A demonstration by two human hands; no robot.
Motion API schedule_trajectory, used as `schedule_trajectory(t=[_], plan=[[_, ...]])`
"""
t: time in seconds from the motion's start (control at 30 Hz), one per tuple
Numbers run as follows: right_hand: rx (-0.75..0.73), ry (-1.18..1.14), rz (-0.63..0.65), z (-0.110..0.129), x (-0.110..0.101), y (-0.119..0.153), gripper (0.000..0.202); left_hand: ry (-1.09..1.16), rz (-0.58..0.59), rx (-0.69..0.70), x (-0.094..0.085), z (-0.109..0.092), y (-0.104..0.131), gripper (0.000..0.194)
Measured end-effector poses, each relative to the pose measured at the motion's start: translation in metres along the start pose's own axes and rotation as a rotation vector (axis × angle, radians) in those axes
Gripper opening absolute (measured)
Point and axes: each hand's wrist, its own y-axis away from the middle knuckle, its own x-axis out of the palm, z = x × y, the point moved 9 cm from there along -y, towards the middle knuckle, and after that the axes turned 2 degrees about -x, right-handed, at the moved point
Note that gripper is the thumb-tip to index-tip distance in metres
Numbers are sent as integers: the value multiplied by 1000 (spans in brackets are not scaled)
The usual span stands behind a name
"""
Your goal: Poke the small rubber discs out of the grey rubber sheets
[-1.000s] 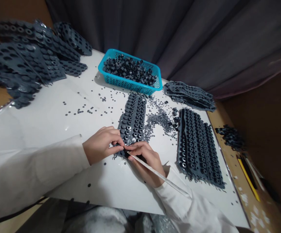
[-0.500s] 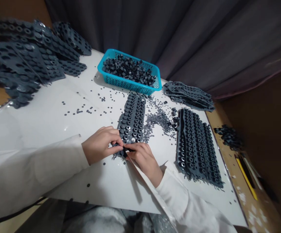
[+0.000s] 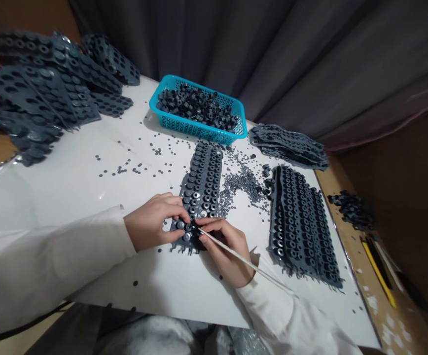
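Observation:
A dark grey rubber sheet with rows of round, ring-topped studs (image 3: 208, 185) lies lengthwise in front of me on the white table. My left hand (image 3: 158, 219) grips its near left part, with thumb and forefinger on either side of a few studs. In my right hand (image 3: 229, 249) is a long, thin white tool (image 3: 247, 261), perhaps tweezers, pinched between thumb and fingers. Its tip meets the near end of the sheet, beside the left fingertips. The exact contact at the tip is too small to make out.
A blue basket (image 3: 199, 129) of small dark pieces stands behind the sheet. Tiny grey discs (image 3: 245, 182) litter the table. More studded sheets (image 3: 303, 222) lie at right, a folded stack (image 3: 288, 145) behind them, and a heap of sheets (image 3: 51, 88) at far left.
My right hand has shifted slightly right and turned, swinging the white tool to a flatter slant. My left thumb and forefinger have spread apart, uncovering studs at the sheet's near end.

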Motion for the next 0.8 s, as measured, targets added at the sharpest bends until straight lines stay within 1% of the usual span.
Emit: schedule_trajectory(t=[0.07, 0.2, 0.43, 0.63, 0.8], plan=[[4, -4, 1, -1, 0, 0, 3, 2, -9, -1, 0, 0, 0, 13], [-3, -19, 14, -2, 2, 0, 3, -18, -25, -45, 1, 3, 0, 8], [-78, -3, 58, 8, 4, -2, 1, -19, -10, -40, 2, 2, -4, 14], [-29, -61, 91, 0, 7, -3, 5, 31, -9, -30, -1, 2, -7, 17], [-11, -92, 85, -4, 7, -3, 6, 33, -1, -28, 0, 3, -7, 18]])
